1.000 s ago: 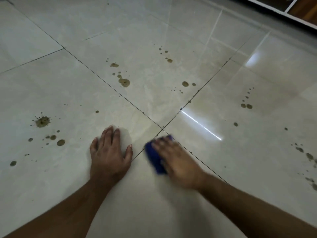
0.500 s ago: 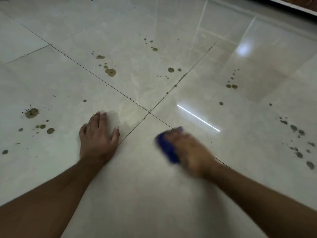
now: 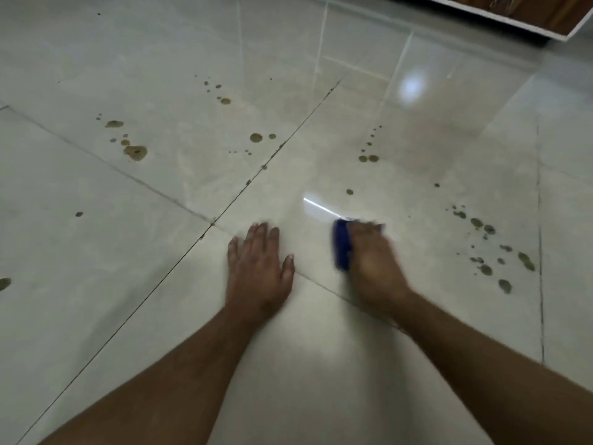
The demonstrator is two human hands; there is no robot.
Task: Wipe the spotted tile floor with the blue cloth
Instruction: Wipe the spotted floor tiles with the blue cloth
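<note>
1. The right hand [image 3: 372,261] lies over the blue cloth [image 3: 341,244] and presses it against the tile floor [image 3: 160,316]. The hand is blurred, so whether its grip curls round the cloth or the fingers lie flat on it cannot be told.
2. The cloth shows as a dark blue bunch at the hand's left edge and a sliver past the fingertips. It sits on the tile just right of the four-tile grout crossing [image 3: 211,223].
3. The left hand [image 3: 258,268] rests palm-down on the floor, fingers straight and together, thumb spread toward the right hand. It holds nothing.
4. The two hands are near each other but apart, with bare tile between them.
5. Brown spots [image 3: 487,248] lie scattered just to the right of the cloth, ahead of a grout line running front to back.
6. More spots [image 3: 369,158] sit farther ahead on the same tile, and larger blotches [image 3: 134,152] lie well off to the left on the far tile.
7. A white-edged furniture base [image 3: 500,19] borders the floor at the far right corner.
</note>
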